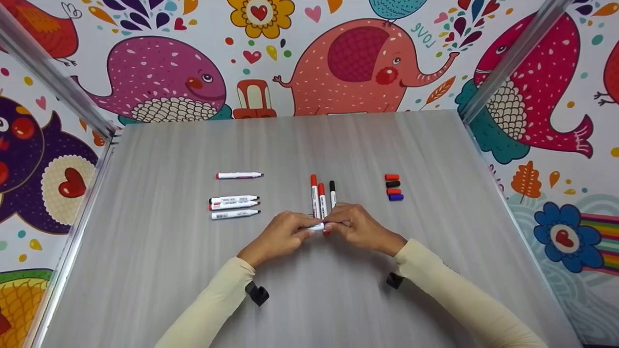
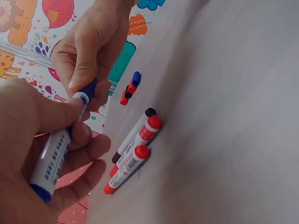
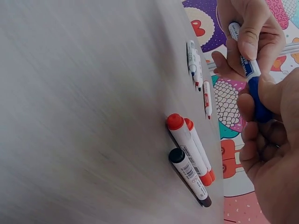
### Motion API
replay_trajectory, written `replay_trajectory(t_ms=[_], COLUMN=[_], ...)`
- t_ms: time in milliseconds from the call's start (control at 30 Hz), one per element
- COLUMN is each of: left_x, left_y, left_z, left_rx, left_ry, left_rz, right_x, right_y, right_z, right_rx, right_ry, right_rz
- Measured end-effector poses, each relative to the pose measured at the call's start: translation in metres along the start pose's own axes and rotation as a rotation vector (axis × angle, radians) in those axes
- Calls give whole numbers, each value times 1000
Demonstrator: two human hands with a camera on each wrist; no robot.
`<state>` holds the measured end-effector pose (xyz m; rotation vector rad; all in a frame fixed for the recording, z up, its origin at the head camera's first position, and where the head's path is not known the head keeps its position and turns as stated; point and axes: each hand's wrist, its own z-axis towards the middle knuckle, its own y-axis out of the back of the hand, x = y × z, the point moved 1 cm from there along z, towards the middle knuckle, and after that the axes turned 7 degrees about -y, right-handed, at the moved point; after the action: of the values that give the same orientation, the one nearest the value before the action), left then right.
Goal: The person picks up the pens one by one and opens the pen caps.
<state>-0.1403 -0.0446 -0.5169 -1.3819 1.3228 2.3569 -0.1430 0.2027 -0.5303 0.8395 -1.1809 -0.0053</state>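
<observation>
A white marker with a blue end plug (image 2: 41, 192) is held between both hands above the tabletop. My left hand (image 1: 278, 236) grips its white barrel (image 2: 53, 158), thumb along the side. At the other end, my right hand (image 1: 361, 228) pinches the blue cap (image 3: 257, 95) between thumb and fingers, and the cap meets the end of the barrel. Just beyond the hands lie two red-capped markers (image 1: 314, 193) and a black-capped marker (image 3: 190, 175), side by side. The hands partly hide their near ends in the head view.
Several uncapped markers (image 1: 235, 214) lie at the left, one red marker (image 1: 239, 175) set farther back. At the right is a short column of loose caps, red (image 1: 392, 177), black (image 1: 392, 184) and blue (image 1: 395, 197). Cartoon-printed walls (image 1: 261, 63) border the grey table (image 1: 169, 270).
</observation>
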Motion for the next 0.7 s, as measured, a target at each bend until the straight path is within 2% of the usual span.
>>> replay_trajectory(t_ms=[300,433,533,700], left_x=[2,1,3,6], left_y=[0,2,3,5], left_z=[1,1,1,-4], left_rx=[0,7,14,-24], left_ry=[70,77,80,108], left_rz=[-104,-166,-243,-419], right_x=[0,1,0,-1], right_y=[-4,-5,-3,8], right_z=[-2,-3,-4,-2], right_rx=[-54,-67,-71,-128], right_ry=[52,70,95,141], right_rz=[-7,-24,-27,72])
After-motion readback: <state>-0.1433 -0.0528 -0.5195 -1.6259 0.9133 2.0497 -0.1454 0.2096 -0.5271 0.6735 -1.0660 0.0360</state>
